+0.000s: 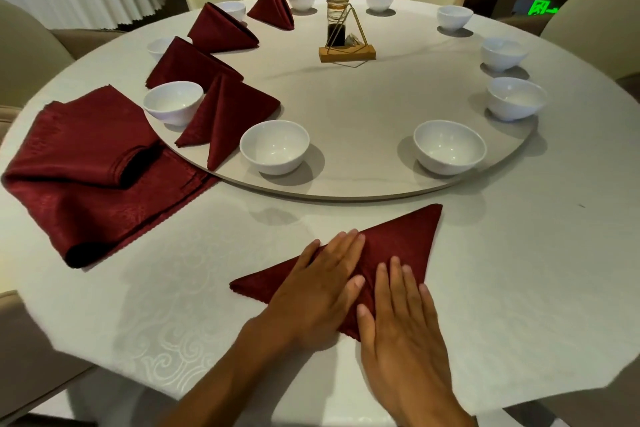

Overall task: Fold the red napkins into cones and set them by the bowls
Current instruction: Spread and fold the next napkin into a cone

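Tablecloth: red napkin under both flat hands.

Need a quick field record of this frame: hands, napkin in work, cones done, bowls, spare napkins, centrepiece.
left hand: flat, fingers straight, pressing the napkin
right hand: flat, fingers straight, pressing the same napkin
napkin in work: red, folded to a flat triangle on the tablecloth, near edge of table
finished cones: four, standing on the turntable at its left side; nearest cone
bowls: ten white, around the turntable rim; nearest bowl
spare napkins: red stack, left of turntable
centrepiece: glass bottle in a gold wire stand
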The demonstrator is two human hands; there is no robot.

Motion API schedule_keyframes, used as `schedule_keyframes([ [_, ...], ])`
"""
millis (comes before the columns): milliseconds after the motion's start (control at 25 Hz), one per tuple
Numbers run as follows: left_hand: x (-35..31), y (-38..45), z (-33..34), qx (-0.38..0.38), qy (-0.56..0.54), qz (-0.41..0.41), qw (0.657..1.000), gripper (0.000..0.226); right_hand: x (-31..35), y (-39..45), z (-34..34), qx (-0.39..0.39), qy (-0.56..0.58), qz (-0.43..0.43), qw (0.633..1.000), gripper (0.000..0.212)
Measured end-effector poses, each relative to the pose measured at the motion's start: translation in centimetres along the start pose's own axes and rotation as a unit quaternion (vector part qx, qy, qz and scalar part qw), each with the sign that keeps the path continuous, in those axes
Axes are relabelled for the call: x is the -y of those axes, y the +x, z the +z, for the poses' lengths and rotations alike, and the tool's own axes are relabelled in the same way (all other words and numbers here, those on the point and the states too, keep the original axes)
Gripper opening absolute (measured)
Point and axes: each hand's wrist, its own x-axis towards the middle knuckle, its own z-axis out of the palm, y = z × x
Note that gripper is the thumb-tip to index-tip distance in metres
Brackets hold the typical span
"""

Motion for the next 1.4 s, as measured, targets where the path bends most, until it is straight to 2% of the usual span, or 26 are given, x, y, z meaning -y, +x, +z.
schedule_keyframes([
  [80, 0.7, 1.0, -1.6, 0.003, -0.114, -0.045, 0.992, 0.047, -0.5, 0.3, 0.2, 0.003, -0.005, 0.003, 1.000, 0.072],
  [160, 1.5, 2.9, -3.0, -0.008, -0.116, -0.069, 0.991, 0.029, -0.4, 0.3, 0.3, -0.009, -0.005, 0.002, 1.000, 0.071],
  [240, 1.7, 4.9, -4.2, 0.013, -0.156, -0.113, 0.981, 0.015, -0.3, 0.1, 0.4, -0.014, -0.005, 0.005, 1.000, 0.071],
  [360, 1.8, 6.9, -4.1, 0.052, -0.134, -0.168, 0.975, 0.019, -0.3, 0.0, 0.4, -0.047, -0.007, 0.007, 0.999, 0.068],
  [520, 1.3, 7.0, -3.6, 0.007, -0.094, -0.157, 0.983, 0.014, -0.3, -0.1, 0.2, -0.057, -0.020, 0.006, 0.998, 0.066],
  [600, 1.3, 6.7, -4.0, 0.008, -0.124, -0.184, 0.975, 0.015, -0.4, 0.0, 0.3, -0.057, -0.019, 0.008, 0.998, 0.066],
  [720, 1.9, 6.5, -4.9, 0.060, -0.201, -0.242, 0.947, 0.022, -0.5, -0.1, 0.4, -0.055, -0.010, 0.003, 0.998, 0.066],
  [800, 2.1, 6.4, -5.3, 0.083, -0.282, -0.238, 0.926, 0.012, -0.5, -0.2, 0.4, -0.037, 0.006, 0.004, 0.999, 0.068],
  [880, 1.7, 6.0, -5.8, 0.076, -0.313, -0.241, 0.915, 0.006, -0.3, -0.1, -0.1, -0.014, 0.020, 0.003, 1.000, 0.073],
  [1000, 0.3, 5.4, -6.5, 0.024, -0.303, -0.234, 0.923, 0.008, -0.5, -0.3, -1.1, 0.025, 0.030, 0.003, 0.999, 0.079],
  [1080, -1.4, 4.3, -7.8, -0.027, -0.343, -0.183, 0.921, 0.006, -0.5, -0.6, -2.9, 0.013, 0.115, 0.015, 0.993, 0.086],
  [1120, -2.3, 3.6, -8.7, -0.046, -0.378, -0.136, 0.915, 0.007, -0.4, -0.8, -4.3, 0.002, 0.198, 0.023, 0.980, 0.083],
  [1200, -3.6, 1.8, -10.7, -0.053, -0.424, -0.027, 0.904, 0.022, -0.7, -0.8, -7.1, -0.006, 0.399, 0.025, 0.917, 0.048],
  [1280, -3.4, 0.2, -11.9, -0.046, -0.315, 0.047, 0.947, 0.048, -1.6, -0.2, -9.2, 0.050, 0.508, 0.013, 0.860, 0.028],
  [1320, -2.8, -0.5, -12.3, -0.022, -0.260, 0.046, 0.964, 0.059, -2.2, 0.1, -10.1, 0.096, 0.526, -0.013, 0.845, 0.025],
  [1360, -2.0, -0.8, -12.5, 0.022, -0.253, 0.028, 0.967, 0.061, -2.8, 0.6, -11.0, 0.143, 0.530, -0.037, 0.835, 0.027],
  [1400, -1.3, -1.0, -12.4, 0.074, -0.304, 0.002, 0.950, 0.054, -3.4, 1.3, -11.6, 0.191, 0.520, -0.052, 0.831, 0.029],
])
